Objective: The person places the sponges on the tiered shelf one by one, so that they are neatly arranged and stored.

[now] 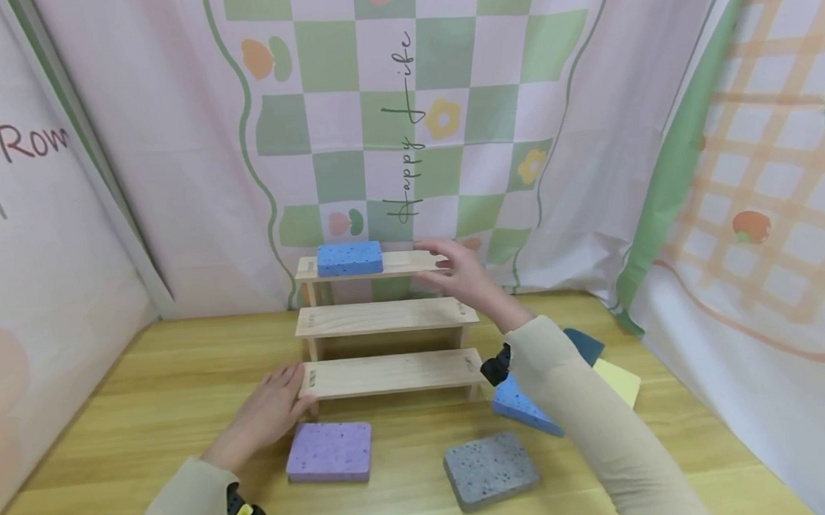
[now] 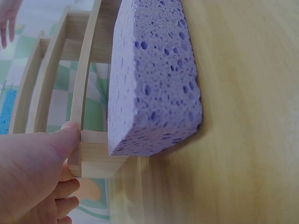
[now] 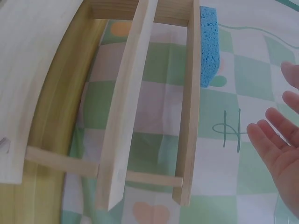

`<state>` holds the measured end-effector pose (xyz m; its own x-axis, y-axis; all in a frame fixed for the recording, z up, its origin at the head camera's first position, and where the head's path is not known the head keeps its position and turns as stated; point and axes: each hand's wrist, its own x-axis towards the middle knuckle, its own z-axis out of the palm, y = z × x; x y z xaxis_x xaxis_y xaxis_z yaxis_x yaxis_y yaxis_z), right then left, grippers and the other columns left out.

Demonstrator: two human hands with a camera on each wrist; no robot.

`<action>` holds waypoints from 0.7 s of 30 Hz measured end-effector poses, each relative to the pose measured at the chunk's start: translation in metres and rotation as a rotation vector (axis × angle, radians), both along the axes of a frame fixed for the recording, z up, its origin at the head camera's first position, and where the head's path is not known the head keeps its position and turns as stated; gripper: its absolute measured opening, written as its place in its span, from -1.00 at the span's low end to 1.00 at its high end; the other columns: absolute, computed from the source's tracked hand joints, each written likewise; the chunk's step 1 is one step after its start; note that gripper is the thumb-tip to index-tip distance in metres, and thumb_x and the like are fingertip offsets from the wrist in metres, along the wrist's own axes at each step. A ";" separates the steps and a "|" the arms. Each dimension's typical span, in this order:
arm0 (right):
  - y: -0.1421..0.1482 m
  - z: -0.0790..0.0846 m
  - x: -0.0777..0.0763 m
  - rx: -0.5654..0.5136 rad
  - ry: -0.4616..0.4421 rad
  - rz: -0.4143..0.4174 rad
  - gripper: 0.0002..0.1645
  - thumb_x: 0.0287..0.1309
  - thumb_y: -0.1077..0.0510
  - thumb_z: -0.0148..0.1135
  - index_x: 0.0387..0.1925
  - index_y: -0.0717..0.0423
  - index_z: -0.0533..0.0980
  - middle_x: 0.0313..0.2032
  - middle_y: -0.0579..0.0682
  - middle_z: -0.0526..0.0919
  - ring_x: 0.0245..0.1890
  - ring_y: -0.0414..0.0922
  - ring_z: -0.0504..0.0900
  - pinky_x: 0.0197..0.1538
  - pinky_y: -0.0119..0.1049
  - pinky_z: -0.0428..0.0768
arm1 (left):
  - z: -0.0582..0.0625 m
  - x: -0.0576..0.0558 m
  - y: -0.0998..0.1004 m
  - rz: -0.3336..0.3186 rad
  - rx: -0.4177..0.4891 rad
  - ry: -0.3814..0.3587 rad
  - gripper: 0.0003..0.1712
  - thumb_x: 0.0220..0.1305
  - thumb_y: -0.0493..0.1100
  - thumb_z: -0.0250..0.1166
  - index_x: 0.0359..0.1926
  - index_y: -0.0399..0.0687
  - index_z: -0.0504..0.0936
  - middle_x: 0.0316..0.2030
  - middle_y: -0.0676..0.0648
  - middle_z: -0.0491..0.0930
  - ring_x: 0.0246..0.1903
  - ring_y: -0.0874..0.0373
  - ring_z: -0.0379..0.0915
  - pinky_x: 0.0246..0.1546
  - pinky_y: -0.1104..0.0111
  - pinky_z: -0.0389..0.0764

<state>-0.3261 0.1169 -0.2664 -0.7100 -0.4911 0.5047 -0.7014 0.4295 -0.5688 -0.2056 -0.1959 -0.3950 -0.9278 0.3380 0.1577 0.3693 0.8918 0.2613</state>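
Observation:
A three-step wooden display stand (image 1: pixel 390 374) stands on the table. My left hand (image 1: pixel 272 408) holds the left end of its lowest step; in the left wrist view the thumb (image 2: pixel 69 135) presses on the step's edge and the fingers curl beside it. My right hand (image 1: pixel 463 271) is raised at the right end of the top step, fingers spread, with nothing in them. A speckled blue sponge (image 1: pixel 349 259) lies on the left part of that top step. Just in front of the left hand, a purple sponge (image 1: pixel 329 452) lies flat on the table.
A grey sponge (image 1: pixel 491 469) lies at the front right of the table. Partly under the right forearm are another blue sponge (image 1: pixel 523 408), a yellow piece (image 1: pixel 620 380) and a dark teal piece (image 1: pixel 585 345). Printed curtains (image 1: pixel 172 145) hang behind and at both sides.

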 end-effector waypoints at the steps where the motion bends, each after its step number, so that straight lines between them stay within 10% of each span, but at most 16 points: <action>1: 0.002 -0.001 0.001 -0.004 0.003 0.003 -0.45 0.12 0.22 0.26 0.15 0.28 0.38 0.15 0.16 0.40 0.12 0.12 0.35 0.08 -0.11 0.45 | 0.000 0.000 0.000 0.002 0.001 -0.002 -0.33 0.40 -0.05 0.00 0.25 -0.56 0.14 0.26 -0.44 0.11 0.24 -0.33 0.00 0.22 -0.10 0.02; 21: 0.060 -0.018 0.020 -0.035 -0.009 -0.056 -0.41 0.10 0.26 0.27 0.17 0.32 0.35 0.15 0.22 0.38 0.14 0.14 0.34 0.11 0.02 0.40 | -0.001 0.000 0.000 0.004 0.005 -0.004 -0.32 0.40 -0.03 -0.01 0.26 -0.56 0.13 0.26 -0.44 0.10 0.25 -0.32 -0.01 0.23 -0.09 0.01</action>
<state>-0.3063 0.1767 -0.2842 -0.7401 -0.4328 0.5147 -0.6720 0.4473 -0.5901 -0.2057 -0.1954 -0.3959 -0.9298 0.3335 0.1559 0.3647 0.8919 0.2674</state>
